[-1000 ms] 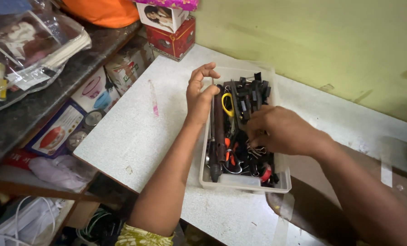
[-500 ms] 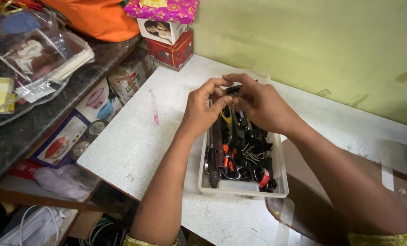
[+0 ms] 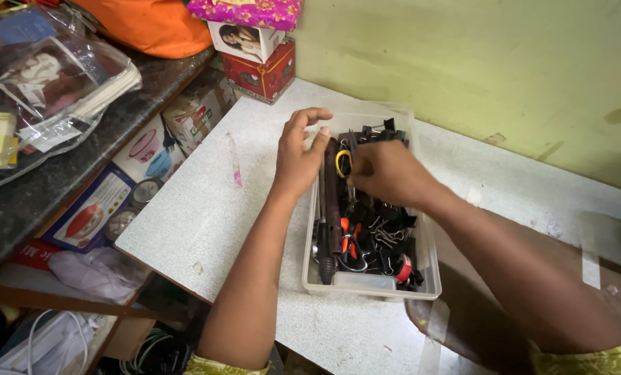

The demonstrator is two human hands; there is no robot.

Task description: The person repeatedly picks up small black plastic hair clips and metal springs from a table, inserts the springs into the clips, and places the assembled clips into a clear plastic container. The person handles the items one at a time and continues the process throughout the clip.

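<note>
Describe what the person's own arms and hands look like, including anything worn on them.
Both arms are bare to the upper arm. The left hand and right hand show no gloves, rings, watch or bangles. Short yellow-green patterned sleeves edge the frame's bottom.

bare tabletop (image 3: 206, 215) left of tray (image 3: 366, 288), boxes (image 3: 258, 59) block far corner, wall (image 3: 505, 62) behind
</note>
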